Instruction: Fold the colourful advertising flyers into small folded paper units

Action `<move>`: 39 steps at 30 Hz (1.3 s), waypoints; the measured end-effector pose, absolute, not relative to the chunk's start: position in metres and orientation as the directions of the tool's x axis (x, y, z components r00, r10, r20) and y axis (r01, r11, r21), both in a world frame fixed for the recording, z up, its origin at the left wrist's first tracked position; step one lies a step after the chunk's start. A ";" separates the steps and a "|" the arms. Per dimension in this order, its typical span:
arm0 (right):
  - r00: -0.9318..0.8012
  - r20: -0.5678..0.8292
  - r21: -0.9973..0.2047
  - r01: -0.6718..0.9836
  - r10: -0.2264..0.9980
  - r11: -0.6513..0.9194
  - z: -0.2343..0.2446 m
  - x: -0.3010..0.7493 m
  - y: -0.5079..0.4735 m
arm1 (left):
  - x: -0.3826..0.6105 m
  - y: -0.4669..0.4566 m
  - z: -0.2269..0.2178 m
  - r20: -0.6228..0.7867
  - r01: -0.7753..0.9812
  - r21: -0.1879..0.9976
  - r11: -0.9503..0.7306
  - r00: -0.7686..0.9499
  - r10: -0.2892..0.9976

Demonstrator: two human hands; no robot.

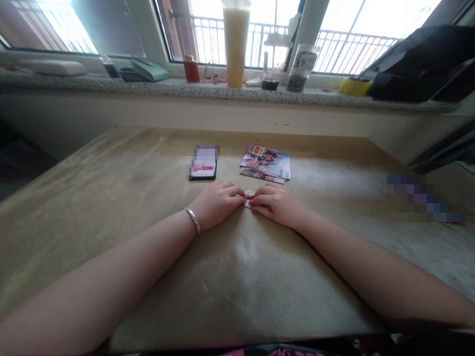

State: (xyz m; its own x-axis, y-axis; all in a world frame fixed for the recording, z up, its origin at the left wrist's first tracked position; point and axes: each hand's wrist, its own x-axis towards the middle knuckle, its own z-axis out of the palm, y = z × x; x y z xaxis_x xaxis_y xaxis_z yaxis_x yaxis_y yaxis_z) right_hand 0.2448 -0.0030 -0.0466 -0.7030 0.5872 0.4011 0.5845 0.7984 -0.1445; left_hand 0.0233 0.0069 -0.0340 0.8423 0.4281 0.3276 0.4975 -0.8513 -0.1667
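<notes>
Between my two hands, at the middle of the table, is a small white and red piece that looks like folded paper point(250, 193). My left hand point(218, 202), with a silver bangle at the wrist, pinches its left side. Its right side is pinched by my right hand point(277, 203). The fingers hide much of the piece, so I cannot make out its full shape. Just beyond the left hand lies a phone point(205, 162) with a lit screen. A small stack of colourful printed leaflets point(266, 162) rests behind the right hand.
The table point(237, 277) has a brownish cover. A blurred flat object point(425, 199) lies at its right side. On the stone windowsill point(178, 88) stand a tall yellow-filled container point(236, 47), a red jar point(191, 70), a yellow roll point(355, 87) and a black bag point(419, 64).
</notes>
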 end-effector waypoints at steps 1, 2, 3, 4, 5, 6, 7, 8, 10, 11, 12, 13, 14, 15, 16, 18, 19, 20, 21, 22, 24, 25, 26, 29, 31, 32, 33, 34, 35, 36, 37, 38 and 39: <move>-0.703 0.401 -0.143 0.585 0.587 0.798 -0.047 0.245 -0.003 | 0.023 0.007 -0.035 0.334 0.498 -0.152 -0.854 0.839 0.430; -0.703 0.404 -0.135 0.586 0.585 0.799 -0.047 0.245 -0.003 | 0.023 0.008 -0.036 0.340 0.501 -0.137 -0.855 0.834 0.434; -0.705 0.408 -0.124 0.587 0.580 0.800 -0.047 0.244 -0.003 | 0.024 0.008 -0.037 0.342 0.506 -0.128 -0.853 0.830 0.441; -0.706 0.414 -0.111 0.588 0.575 0.801 -0.048 0.244 -0.003 | 0.024 0.008 -0.038 0.341 0.515 -0.129 -0.847 0.826 0.450; -0.706 0.418 -0.100 0.589 0.571 0.802 -0.048 0.244 -0.003 | 0.025 0.007 -0.038 0.337 0.525 -0.141 -0.839 0.823 0.458; -0.708 0.422 -0.092 0.588 0.566 0.804 -0.048 0.244 -0.003 | 0.026 0.007 -0.038 0.331 0.531 -0.163 -0.832 0.824 0.461; -0.710 0.425 -0.084 0.587 0.562 0.805 -0.049 0.244 -0.003 | 0.027 0.007 -0.038 0.323 0.532 -0.190 -0.825 0.827 0.459; -0.713 0.426 -0.078 0.585 0.558 0.807 -0.049 0.244 -0.003 | 0.027 0.006 -0.037 0.314 0.527 -0.216 -0.822 0.835 0.453; -0.717 0.428 -0.066 0.582 0.550 0.810 -0.049 0.244 -0.003 | 0.029 0.006 -0.036 0.293 0.509 -0.257 -0.821 0.851 0.435; -0.719 0.427 -0.062 0.582 0.548 0.811 -0.049 0.243 -0.003 | 0.029 0.005 -0.036 0.283 0.500 -0.271 -0.822 0.858 0.429; -0.719 0.428 -0.058 0.582 0.547 0.811 -0.048 0.243 -0.004 | 0.029 0.005 -0.036 0.279 0.497 -0.281 -0.821 0.861 0.426; -0.718 0.428 -0.055 0.585 0.549 0.809 -0.048 0.243 -0.004 | 0.030 0.004 -0.036 0.279 0.499 -0.288 -0.817 0.860 0.427; -0.717 0.428 -0.050 0.589 0.551 0.806 -0.048 0.243 -0.004 | 0.030 0.004 -0.035 0.284 0.504 -0.292 -0.813 0.857 0.430; -0.714 0.427 -0.045 0.596 0.555 0.802 -0.048 0.242 -0.004 | 0.030 0.003 -0.035 0.291 0.512 -0.293 -0.807 0.852 0.435; -0.710 0.426 -0.040 0.605 0.561 0.795 -0.048 0.242 -0.004 | 0.030 0.003 -0.036 0.299 0.521 -0.291 -0.802 0.846 0.441; -0.705 0.417 -0.030 0.620 0.573 0.784 -0.048 0.241 -0.005 | 0.031 0.002 -0.036 0.315 0.541 -0.280 -0.793 0.832 0.457; -0.708 0.410 -0.022 0.623 0.576 0.782 -0.047 0.241 -0.005 | 0.031 0.002 -0.036 0.319 0.548 -0.273 -0.791 0.827 0.463; -0.713 0.401 -0.012 0.623 0.575 0.782 -0.047 0.240 -0.006 | 0.031 0.003 -0.036 0.321 0.551 -0.266 -0.791 0.824 0.466; -0.722 0.392 0.003 0.621 0.570 0.784 -0.046 0.240 -0.006 | 0.031 0.003 -0.036 0.320 0.552 -0.260 -0.792 0.823 0.469; -0.731 0.382 0.019 0.619 0.566 0.785 -0.045 0.239 -0.007 | 0.031 0.003 -0.036 0.317 0.552 -0.255 -0.794 0.824 0.471; -0.742 0.368 0.053 0.618 0.561 0.784 -0.043 0.239 -0.008 | 0.031 0.003 -0.036 0.305 0.553 -0.249 -0.795 0.824 0.477; -0.745 0.363 0.066 0.619 0.559 0.782 -0.043 0.238 -0.008 | 0.031 0.004 -0.035 0.299 0.553 -0.247 -0.796 0.824 0.480; -0.747 0.360 0.075 0.621 0.560 0.780 -0.042 0.238 -0.008 | 0.031 0.004 -0.035 0.292 0.552 -0.245 -0.797 0.826 0.483; -0.737 0.353 0.073 0.635 0.576 0.769 -0.042 0.236 -0.009 | 0.030 0.005 -0.034 0.277 0.545 -0.237 -0.804 0.831 0.482; -0.708 0.353 0.026 0.661 0.612 0.750 -0.043 0.235 -0.009 | 0.028 0.006 -0.035 0.274 0.534 -0.229 -0.814 0.837 0.473; -0.686 0.354 -0.010 0.677 0.636 0.736 -0.043 0.235 -0.008 | 0.027 0.007 -0.035 0.275 0.526 -0.226 -0.820 0.842 0.465; -0.664 0.351 -0.049 0.691 0.660 0.721 -0.043 0.234 -0.008 | 0.026 0.008 -0.036 0.277 0.517 -0.225 -0.826 0.846 0.455; -0.644 0.345 -0.087 0.702 0.683 0.706 -0.043 0.234 -0.008 | 0.025 0.008 -0.036 0.278 0.509 -0.225 -0.831 0.851 0.446; -0.627 0.338 -0.121 0.711 0.702 0.693 -0.044 0.234 -0.007 | 0.024 0.009 -0.036 0.282 0.502 -0.226 -0.835 0.854 0.437; -0.615 0.329 -0.151 0.715 0.717 0.683 -0.044 0.234 -0.006 | 0.024 0.009 -0.037 0.286 0.495 -0.226 -0.839 0.857 0.429; -0.603 0.323 -0.176 0.719 0.730 0.672 -0.044 0.234 -0.006 | 0.024 0.009 -0.036 0.290 0.489 -0.226 -0.842 0.859 0.421; -0.589 0.319 -0.198 0.725 0.742 0.660 -0.045 0.233 -0.005 | 0.023 0.009 -0.036 0.296 0.486 -0.225 -0.844 0.860 0.416; -0.574 0.317 -0.215 0.732 0.755 0.646 -0.045 0.233 -0.004 | 0.023 0.009 -0.036 0.300 0.485 -0.221 -0.846 0.860 0.414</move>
State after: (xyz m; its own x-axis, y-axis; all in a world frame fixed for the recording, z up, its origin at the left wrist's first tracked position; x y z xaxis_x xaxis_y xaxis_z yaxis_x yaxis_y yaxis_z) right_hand 0.2331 -0.0038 -0.0453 -0.5736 0.7553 0.3171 0.7321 0.6463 -0.2152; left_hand 0.0232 0.0092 -0.0357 0.8596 0.4140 0.2995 0.4847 -0.8463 -0.2210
